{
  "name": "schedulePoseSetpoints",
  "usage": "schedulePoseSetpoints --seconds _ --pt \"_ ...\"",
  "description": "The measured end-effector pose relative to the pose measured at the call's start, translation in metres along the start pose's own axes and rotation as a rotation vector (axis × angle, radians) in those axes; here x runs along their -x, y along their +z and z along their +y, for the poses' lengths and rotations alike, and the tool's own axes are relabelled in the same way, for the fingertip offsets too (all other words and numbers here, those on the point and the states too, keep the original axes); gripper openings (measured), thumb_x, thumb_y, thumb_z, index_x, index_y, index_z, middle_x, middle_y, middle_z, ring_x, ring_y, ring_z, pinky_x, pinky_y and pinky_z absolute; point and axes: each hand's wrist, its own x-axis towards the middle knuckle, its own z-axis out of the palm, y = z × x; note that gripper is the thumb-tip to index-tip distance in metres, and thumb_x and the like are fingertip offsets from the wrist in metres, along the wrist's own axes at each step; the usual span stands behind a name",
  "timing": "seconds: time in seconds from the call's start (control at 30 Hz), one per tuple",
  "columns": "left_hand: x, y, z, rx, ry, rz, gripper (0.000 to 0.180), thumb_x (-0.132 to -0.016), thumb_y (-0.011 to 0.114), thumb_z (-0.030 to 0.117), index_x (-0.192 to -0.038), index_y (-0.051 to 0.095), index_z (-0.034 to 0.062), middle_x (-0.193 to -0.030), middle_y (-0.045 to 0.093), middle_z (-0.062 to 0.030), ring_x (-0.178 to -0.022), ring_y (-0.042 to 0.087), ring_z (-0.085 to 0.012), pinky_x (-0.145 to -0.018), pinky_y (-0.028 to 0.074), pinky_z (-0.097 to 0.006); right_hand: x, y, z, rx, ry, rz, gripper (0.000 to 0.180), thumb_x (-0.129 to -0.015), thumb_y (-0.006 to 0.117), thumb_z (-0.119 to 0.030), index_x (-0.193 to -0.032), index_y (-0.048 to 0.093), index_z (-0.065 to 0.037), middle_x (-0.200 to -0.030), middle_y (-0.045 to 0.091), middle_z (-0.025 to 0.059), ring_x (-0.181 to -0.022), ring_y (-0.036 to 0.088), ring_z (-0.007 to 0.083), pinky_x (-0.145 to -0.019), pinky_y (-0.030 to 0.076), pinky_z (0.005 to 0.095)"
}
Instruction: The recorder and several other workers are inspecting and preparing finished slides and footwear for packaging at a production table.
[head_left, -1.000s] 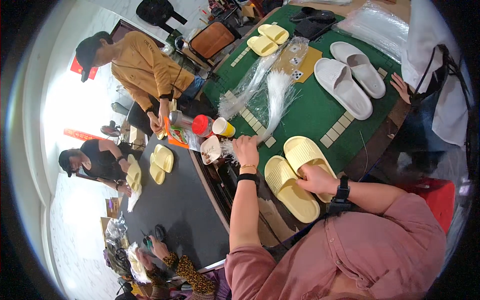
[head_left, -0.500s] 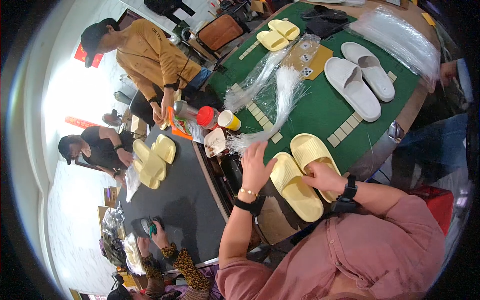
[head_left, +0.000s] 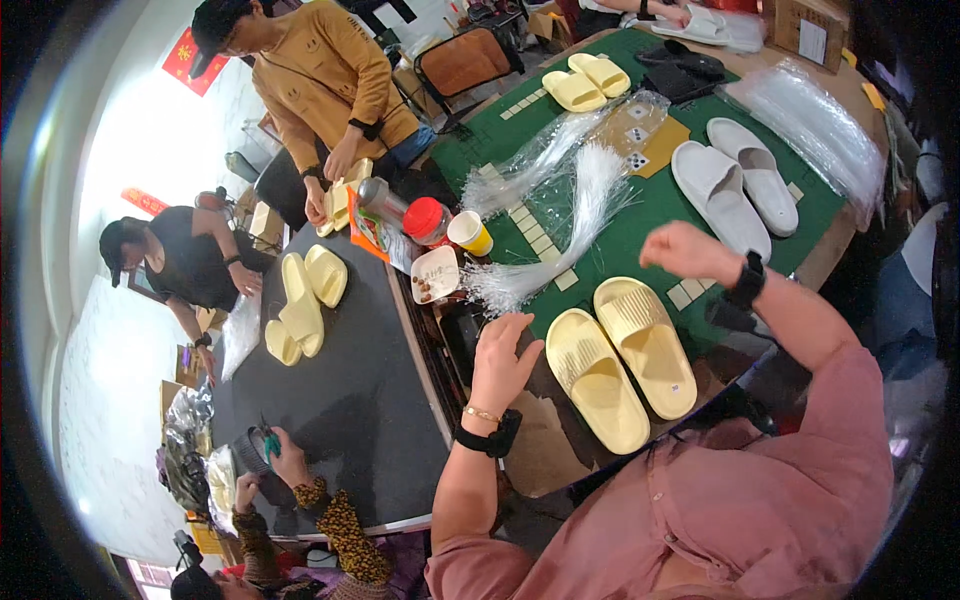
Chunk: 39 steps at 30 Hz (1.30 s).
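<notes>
A pair of pale yellow slippers lies side by side in front of me, toes away: the left slipper (head_left: 612,410) and the right slipper (head_left: 660,365), which has a small white label on its heel. Left of their toes is my left hand (head_left: 503,352), fingers stretched, thumb apart, holding nothing. Beyond the right slipper's toe hovers my right hand (head_left: 690,250), fingers curled together; whether anything small is inside is hidden. A bundle of thin clear plastic ties (head_left: 585,215) lies on the green table mat beyond the slippers. Past my right hand sits a pair of white slippers (head_left: 715,195).
Clear plastic bags (head_left: 810,120) are stacked far right. A yellow cup (head_left: 469,234), a red-lidded jar (head_left: 427,220) and a white dish (head_left: 435,275) stand left of the ties. Co-workers handle slippers around the dark table (head_left: 370,400); one holds green-handled cutters (head_left: 270,442).
My right hand has left the right yellow slipper and risen away over the green mat. That slipper now lies flat, parallel to the left one. The whole view has shifted slightly.
</notes>
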Motion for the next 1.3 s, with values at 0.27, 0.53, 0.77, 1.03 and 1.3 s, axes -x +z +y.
schedulePoseSetpoints --seconds 0.27,0.53,0.77,1.03,1.3 --pt "0.003 0.001 -0.014 -0.017 -0.022 -0.012 0.029 -0.076 0.071 0.01 -0.102 0.065 0.0004 -0.103 0.064 -0.0172 -0.101 0.058 -0.0359 -0.089 0.046 -0.043 -0.151 -0.027 0.012 -0.452 0.229 0.154 0.026 -0.09 0.053 -0.026 -0.099 0.063 -0.004 -0.083 0.059 0.0018 -0.054 0.053 0.0098 -0.043 0.039 0.0262" --pt "0.004 0.001 -0.028 -0.061 -0.072 -0.012 0.026 -0.076 0.071 0.01 -0.1 0.067 0.0005 -0.102 0.065 -0.016 -0.1 0.059 -0.0351 -0.089 0.046 -0.044 -0.248 0.005 0.031 -0.471 0.34 0.227 0.035 -0.088 0.059 -0.022 -0.114 0.062 0.002 -0.086 0.063 0.0071 -0.055 0.059 0.0151 -0.04 0.037 0.029" --pt "0.004 -0.001 -0.034 -0.052 -0.087 -0.03 0.027 -0.077 0.071 0.011 -0.102 0.066 0.0015 -0.103 0.064 -0.0149 -0.101 0.058 -0.0339 -0.088 0.045 -0.045 -0.283 0.027 0.044 -0.491 0.361 0.236 0.023 -0.088 0.058 -0.017 -0.092 0.064 0.005 -0.084 0.066 0.0118 -0.055 0.064 0.0166 -0.039 0.037 0.0315" --pt "0.004 -0.001 -0.032 -0.049 -0.089 0.025 0.03 -0.079 0.07 0.012 -0.106 0.065 0.0012 -0.101 0.066 -0.0147 -0.096 0.061 -0.0334 -0.085 0.048 -0.043 -0.226 0.023 0.004 -0.481 0.247 0.157 0.026 -0.09 0.056 -0.022 -0.092 0.064 0.003 -0.085 0.063 0.0064 -0.06 0.063 0.0151 -0.038 0.034 0.0264" --pt "-0.001 -0.012 -0.023 0.715 -0.611 0.031 0.036 -0.093 0.059 0.02 -0.123 0.056 -0.0003 -0.093 0.065 -0.0062 -0.086 0.062 -0.0164 -0.074 0.049 -0.029 -0.059 0.032 -0.067 -0.34 0.041 -0.453 0.029 -0.096 0.05 -0.022 -0.111 0.066 -0.004 -0.074 0.065 -0.0007 -0.061 0.058 0.0045 -0.05 0.04 0.0193"
